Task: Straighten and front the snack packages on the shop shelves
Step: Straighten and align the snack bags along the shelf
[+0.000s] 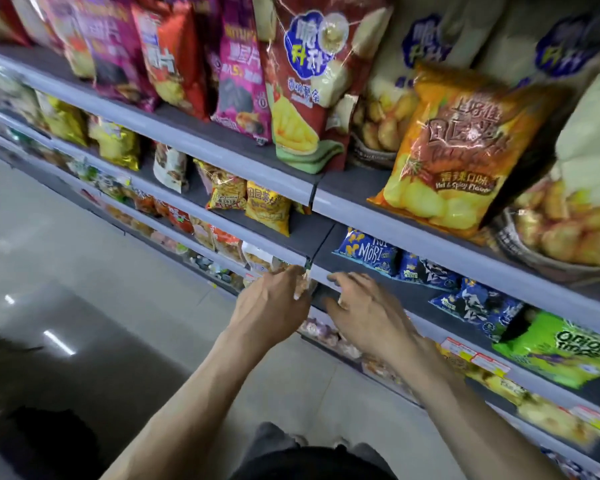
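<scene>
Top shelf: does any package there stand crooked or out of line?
Yes. The orange Hot & Spicy bag sits tilted in front of the pale potato bags, slanting to one side, while the red bag beside it stands straighter.

snack bags (465, 150): glossy plastic film | floor (66, 237): smooth, shiny

Grey tiered shelves (187, 135) beside a glossy grey floor (84, 237) with bright light reflections (59, 342).

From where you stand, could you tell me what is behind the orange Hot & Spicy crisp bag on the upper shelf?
Behind the orange crisp bag stand large cream bags with blue logos and pictured potatoes. It covers their lower parts; anything deeper is hidden.
</scene>
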`<state>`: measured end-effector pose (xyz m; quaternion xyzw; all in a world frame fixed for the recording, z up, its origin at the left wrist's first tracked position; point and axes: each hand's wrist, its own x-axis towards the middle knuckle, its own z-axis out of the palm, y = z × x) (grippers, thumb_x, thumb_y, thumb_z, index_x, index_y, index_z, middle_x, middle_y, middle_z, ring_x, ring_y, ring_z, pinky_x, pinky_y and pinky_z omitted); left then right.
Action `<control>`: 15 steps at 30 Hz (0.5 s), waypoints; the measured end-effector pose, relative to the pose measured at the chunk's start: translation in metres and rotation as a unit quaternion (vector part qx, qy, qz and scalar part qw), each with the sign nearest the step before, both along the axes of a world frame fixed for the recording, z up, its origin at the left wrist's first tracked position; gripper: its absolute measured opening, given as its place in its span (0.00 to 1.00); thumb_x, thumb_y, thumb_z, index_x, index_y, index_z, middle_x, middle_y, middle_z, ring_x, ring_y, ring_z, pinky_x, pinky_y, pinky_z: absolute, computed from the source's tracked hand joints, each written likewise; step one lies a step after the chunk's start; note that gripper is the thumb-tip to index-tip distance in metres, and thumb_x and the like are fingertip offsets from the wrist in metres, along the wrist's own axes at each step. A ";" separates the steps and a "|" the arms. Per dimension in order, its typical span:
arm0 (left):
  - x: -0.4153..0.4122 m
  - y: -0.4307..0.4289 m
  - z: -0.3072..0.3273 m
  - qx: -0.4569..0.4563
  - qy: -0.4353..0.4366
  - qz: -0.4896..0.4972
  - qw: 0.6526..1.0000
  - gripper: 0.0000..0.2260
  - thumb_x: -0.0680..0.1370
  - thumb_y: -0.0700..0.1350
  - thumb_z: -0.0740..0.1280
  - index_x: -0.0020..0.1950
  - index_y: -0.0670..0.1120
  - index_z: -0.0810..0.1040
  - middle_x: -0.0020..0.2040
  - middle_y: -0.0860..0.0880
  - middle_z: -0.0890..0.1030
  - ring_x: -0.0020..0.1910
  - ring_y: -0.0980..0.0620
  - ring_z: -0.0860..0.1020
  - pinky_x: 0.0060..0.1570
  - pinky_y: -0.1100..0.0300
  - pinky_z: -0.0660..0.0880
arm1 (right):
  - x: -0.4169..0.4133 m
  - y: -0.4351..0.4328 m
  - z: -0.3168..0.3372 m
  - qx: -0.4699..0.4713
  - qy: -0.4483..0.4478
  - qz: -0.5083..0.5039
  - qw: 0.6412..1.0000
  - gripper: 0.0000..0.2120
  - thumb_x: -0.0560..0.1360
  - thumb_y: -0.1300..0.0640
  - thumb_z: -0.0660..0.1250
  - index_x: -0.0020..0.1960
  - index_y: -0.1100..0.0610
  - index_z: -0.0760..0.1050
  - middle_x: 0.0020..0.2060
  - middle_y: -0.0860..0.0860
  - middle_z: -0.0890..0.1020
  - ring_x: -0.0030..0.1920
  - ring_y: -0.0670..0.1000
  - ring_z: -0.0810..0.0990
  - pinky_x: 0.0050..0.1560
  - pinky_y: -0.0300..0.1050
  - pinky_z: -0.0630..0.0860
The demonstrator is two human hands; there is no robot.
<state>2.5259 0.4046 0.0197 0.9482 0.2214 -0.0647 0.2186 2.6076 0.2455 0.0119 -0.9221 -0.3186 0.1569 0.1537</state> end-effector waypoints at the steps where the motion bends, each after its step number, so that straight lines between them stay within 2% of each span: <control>1: 0.000 -0.001 0.007 0.000 -0.011 0.003 1.000 0.20 0.81 0.57 0.61 0.74 0.58 0.72 0.66 0.50 0.82 0.64 0.41 0.80 0.58 0.48 0.79 | 0.000 -0.001 0.009 0.002 -0.008 0.002 1.000 0.19 0.83 0.42 0.58 0.70 0.49 0.72 0.66 0.48 0.79 0.68 0.54 0.74 0.61 0.52 0.73; 6: -0.007 0.012 0.029 0.019 -0.029 0.014 0.999 0.22 0.82 0.56 0.62 0.76 0.56 0.72 0.67 0.50 0.81 0.63 0.42 0.81 0.57 0.47 0.80 | 0.001 0.011 0.033 0.005 -0.040 0.032 0.999 0.20 0.84 0.40 0.58 0.69 0.50 0.72 0.64 0.49 0.80 0.65 0.55 0.75 0.61 0.54 0.74; 15: -0.035 0.112 0.040 0.048 -0.056 0.046 0.996 0.21 0.82 0.53 0.63 0.76 0.55 0.73 0.65 0.52 0.83 0.62 0.45 0.82 0.55 0.49 0.82 | -0.010 0.111 0.053 0.005 -0.085 0.076 0.994 0.25 0.84 0.40 0.57 0.77 0.49 0.67 0.69 0.48 0.77 0.69 0.53 0.73 0.64 0.53 0.72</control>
